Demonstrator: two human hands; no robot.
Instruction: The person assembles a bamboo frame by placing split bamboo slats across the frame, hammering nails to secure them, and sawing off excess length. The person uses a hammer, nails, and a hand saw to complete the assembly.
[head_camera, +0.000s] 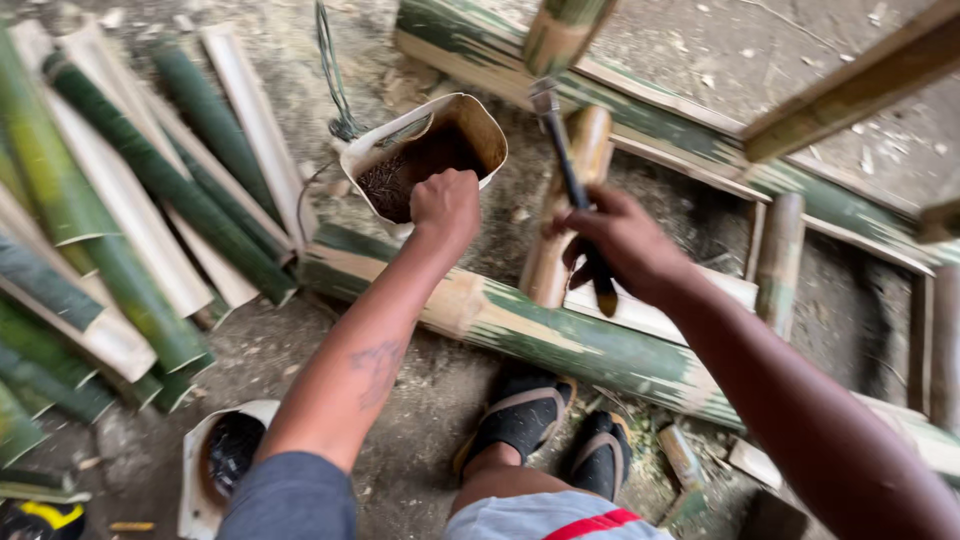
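My left hand (446, 205) reaches into a cut white plastic container (485, 125) filled with small dark nails, its fingers closed down among them. My right hand (622, 240) grips the dark handle of a hammer (560, 150), whose metal head points up toward a green bamboo pole (562, 32) at the top. Beneath both hands a long green bamboo pole (560, 335) lies across the ground, with a short tan bamboo piece (570, 200) leaning over it. My feet in black sandals (522, 415) stand just in front of that pole.
Several split green bamboo slats (130, 200) are heaped at the left. A bamboo frame (700, 130) lies at the upper right on dirt ground. A second cut white container (205, 470) sits at the lower left. A green cord (335, 80) hangs by the nail container.
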